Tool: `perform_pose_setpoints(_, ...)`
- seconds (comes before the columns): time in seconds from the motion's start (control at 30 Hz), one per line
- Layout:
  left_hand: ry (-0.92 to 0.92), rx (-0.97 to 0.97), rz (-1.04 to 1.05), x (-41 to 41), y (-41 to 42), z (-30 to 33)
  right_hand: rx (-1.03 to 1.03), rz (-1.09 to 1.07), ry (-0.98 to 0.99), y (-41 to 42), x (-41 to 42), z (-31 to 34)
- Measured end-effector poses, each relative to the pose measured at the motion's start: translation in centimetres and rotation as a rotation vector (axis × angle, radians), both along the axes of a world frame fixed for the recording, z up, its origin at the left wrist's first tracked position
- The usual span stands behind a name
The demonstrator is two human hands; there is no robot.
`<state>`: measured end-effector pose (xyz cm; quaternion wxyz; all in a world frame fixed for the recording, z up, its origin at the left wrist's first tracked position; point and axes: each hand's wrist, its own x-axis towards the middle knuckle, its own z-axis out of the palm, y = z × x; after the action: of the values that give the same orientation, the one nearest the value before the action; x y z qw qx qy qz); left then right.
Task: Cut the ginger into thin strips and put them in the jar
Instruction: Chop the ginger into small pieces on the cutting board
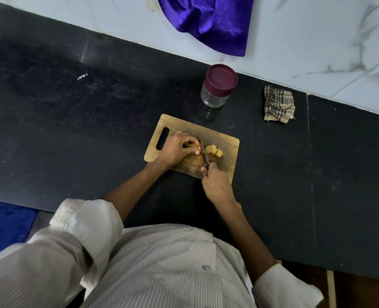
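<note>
Nearest, the right hand [215, 183] was clenched round the handle of a narrow steel kitchen knife [203, 154], whose blade ran from near to far, tilted slightly leftward at the tip. The handle itself was hidden in the fist. The blade was set down between two portions of the pale yellow peeled ginger [215, 150] on the rectangular wooden chopping board [228, 143]. On its left, the uncut piece was pinched under the curled fingertips of the left hand [176, 150], probably to keep it steady and the fingers clear of the edge. On its right, the cut pieces lay in a small heap, just beside the blade. The long axis of the held ginger could not be told, since it was mostly covered; it was judged to lie left to right, across the blade. Slicing was judged to be partly done.

Farther off, the clear glass jar with a maroon lid [219, 86] stood closed, apart from the board, presumably kept within reach for filling.
</note>
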<state>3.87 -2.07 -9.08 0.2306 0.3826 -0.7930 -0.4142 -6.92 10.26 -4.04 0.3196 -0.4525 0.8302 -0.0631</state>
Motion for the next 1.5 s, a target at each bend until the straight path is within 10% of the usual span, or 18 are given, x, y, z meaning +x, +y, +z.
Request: perform_pose_setpoints(1.5,0.011,-0.020,0.011,-0.1,-0.1,-0.5,0.073,0.082,0.110,-3.1,0.0,-0.8)
